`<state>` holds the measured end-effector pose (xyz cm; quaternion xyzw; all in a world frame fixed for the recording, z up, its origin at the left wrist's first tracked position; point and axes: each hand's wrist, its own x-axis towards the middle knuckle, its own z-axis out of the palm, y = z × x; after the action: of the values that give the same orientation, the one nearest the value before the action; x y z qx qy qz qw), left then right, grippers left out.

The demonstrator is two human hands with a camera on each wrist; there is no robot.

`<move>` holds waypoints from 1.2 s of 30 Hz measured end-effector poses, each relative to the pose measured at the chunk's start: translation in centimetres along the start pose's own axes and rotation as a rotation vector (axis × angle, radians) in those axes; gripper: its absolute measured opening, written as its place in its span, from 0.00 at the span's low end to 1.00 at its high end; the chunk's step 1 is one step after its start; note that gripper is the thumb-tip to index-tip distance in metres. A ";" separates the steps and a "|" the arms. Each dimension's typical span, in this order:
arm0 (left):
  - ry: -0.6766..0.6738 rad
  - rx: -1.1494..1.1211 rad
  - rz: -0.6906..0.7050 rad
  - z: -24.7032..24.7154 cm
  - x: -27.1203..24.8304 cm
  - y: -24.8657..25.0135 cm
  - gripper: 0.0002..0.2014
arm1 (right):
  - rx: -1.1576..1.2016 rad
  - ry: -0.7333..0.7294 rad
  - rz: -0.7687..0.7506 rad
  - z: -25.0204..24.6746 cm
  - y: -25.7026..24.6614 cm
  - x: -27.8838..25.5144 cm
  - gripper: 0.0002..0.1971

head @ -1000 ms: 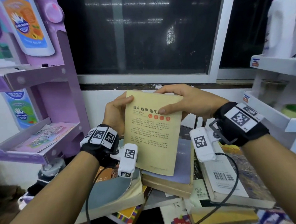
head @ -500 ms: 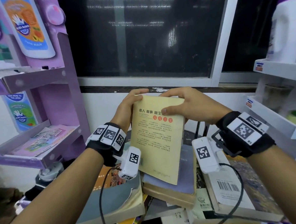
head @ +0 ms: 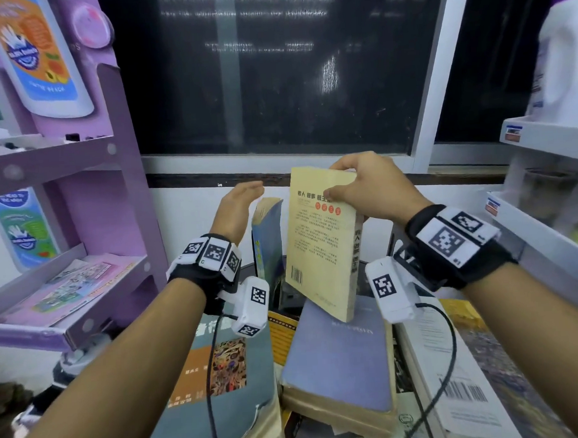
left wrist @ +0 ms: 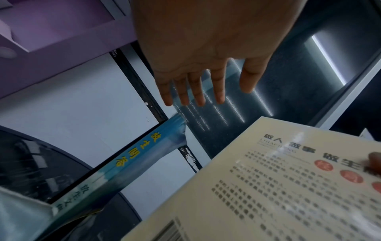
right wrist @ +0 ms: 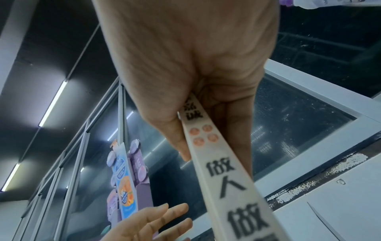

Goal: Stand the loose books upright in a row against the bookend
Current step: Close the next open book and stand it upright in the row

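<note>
My right hand [head: 359, 185] grips the top edge of a cream-yellow paperback [head: 319, 250], thumb on its back cover, holding it upright in the air above the pile; its spine [right wrist: 226, 179] runs down the right wrist view. My left hand [head: 240, 204] is off that book, fingers straight and spread [left wrist: 191, 88], just left of a blue book [head: 267, 243] that stands upright behind the pile; its blue spine [left wrist: 128, 163] shows yellow characters. The bookend is hidden from me.
Loose books lie piled below: a grey-blue one [head: 341, 353], a grey one with orange art [head: 218, 366], a white one with a barcode [head: 464, 394]. A purple cardboard rack [head: 112, 194] stands left, white shelves [head: 542, 225] right, a dark window [head: 273, 69] behind.
My left hand let go of the cream book and moved left with its fingers straightened. The right hand turned the book more upright and carried it right and back. The blue upright book came into view.
</note>
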<state>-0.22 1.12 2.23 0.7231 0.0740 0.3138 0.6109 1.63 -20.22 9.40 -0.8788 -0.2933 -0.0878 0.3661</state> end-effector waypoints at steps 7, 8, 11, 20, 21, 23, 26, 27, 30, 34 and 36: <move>-0.048 0.106 -0.102 0.6 1.9 -3.5 0.16 | -0.039 0.053 0.052 2.8 0.5 4.6 0.08; -0.044 0.112 -0.105 0.6 2.1 -3.9 0.16 | -0.053 0.059 0.056 3.4 0.5 5.1 0.08; -0.044 0.159 -0.133 0.5 2.6 -5.0 0.17 | -0.110 0.065 0.072 5.1 0.8 6.6 0.09; -0.050 0.007 -0.181 -0.5 3.2 -6.8 0.14 | -0.147 0.092 0.107 8.7 1.1 9.9 0.15; -0.046 0.003 -0.176 -0.6 3.2 -7.0 0.14 | -0.137 0.097 0.109 9.1 1.1 10.1 0.17; -0.046 -0.008 -0.171 -0.8 3.1 -7.1 0.14 | -0.122 0.099 0.116 10.2 1.2 10.2 0.19; -0.045 -0.022 -0.168 -0.8 2.9 -7.3 0.17 | -0.118 0.086 0.126 11.8 1.8 10.3 0.21; -0.043 -0.031 -0.161 -0.8 2.9 -7.5 0.18 | -0.114 0.081 0.133 12.3 2.1 10.3 0.21; -0.045 -0.046 -0.137 -0.7 3.0 -7.9 0.14 | -0.094 0.078 0.159 13.6 2.8 10.3 0.22; -0.057 -0.048 -0.123 -0.9 3.1 -8.1 0.15 | -0.044 0.049 0.146 15.1 3.0 10.5 0.22; -0.057 -0.054 -0.118 -1.0 3.1 -8.1 0.15 | -0.038 0.029 0.139 15.7 3.0 10.6 0.23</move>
<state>3.93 5.49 -4.15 0.7096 0.0906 0.2584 0.6493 11.02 -6.20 0.31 -0.9026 -0.2244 -0.0803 0.3585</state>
